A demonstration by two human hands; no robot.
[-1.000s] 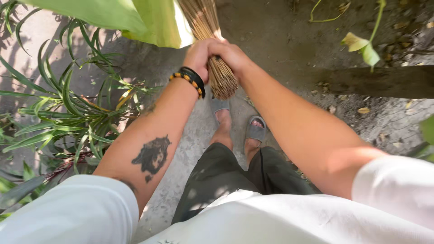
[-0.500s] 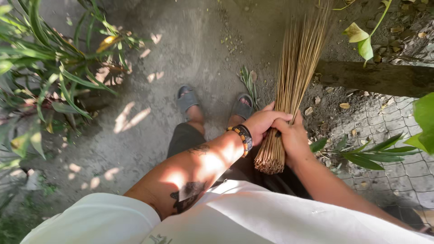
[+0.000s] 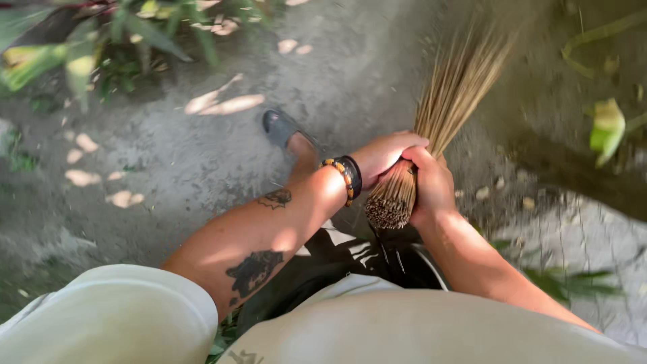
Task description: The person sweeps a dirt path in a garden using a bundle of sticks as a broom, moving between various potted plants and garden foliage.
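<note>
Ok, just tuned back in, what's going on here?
A person stands on a grey concrete path outdoors, gripping a stick broom with both hands near its cut end. The left hand, with beaded bracelets at the wrist, wraps over the bundle, and the right hand clasps it just beside. The bristles fan out toward the ground ahead. One grey sandal shows by the left forearm; plants line the upper left edge.

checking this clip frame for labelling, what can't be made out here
- Stick broom, head view: the far tips are smeared by motion blur.
- Left hand and right hand: the palms are hidden, wrapped round the bundle.
- One sandal shows; the other foot is hidden behind the arms and hands.
- Leaves at the right: blurred, their kind unclear.
</note>
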